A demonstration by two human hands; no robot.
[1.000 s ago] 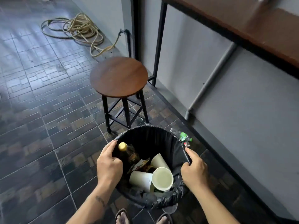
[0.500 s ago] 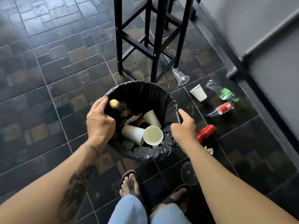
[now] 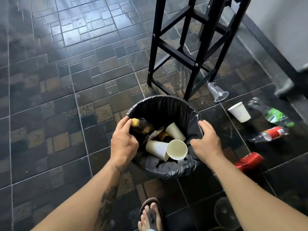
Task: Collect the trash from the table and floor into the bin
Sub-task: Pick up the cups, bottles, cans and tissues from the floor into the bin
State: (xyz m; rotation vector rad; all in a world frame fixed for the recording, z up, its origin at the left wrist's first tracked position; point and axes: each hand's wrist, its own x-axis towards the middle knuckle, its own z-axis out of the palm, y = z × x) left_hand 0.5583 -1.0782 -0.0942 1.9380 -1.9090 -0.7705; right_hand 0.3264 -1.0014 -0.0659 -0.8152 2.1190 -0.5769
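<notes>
A bin with a black liner (image 3: 164,99) stands on the tiled floor in front of my feet. Inside lie a brown bottle with a yellow cap (image 3: 140,125), white paper cups (image 3: 176,150) and wrappers. My left hand (image 3: 124,143) curls over the bin's left rim beside the bottle cap. My right hand (image 3: 207,144) lies over the right rim with its fingers spread and loose. On the floor to the right lie a clear plastic cup (image 3: 217,93), a white paper cup (image 3: 240,112), a green-labelled bottle (image 3: 274,115), a red-labelled bottle (image 3: 270,134) and a red can (image 3: 249,162).
The black legs of a stool (image 3: 183,52) stand just behind the bin. A grey wall with a dark baseboard (image 3: 273,52) runs along the right. My sandalled foot (image 3: 150,214) is below the bin, with a clear plastic cup (image 3: 223,212) lying beside it.
The view has tipped down from the stool top to the floor, bringing the floor trash into sight. My right hand has loosened from gripping the bin's rim to spread fingers.
</notes>
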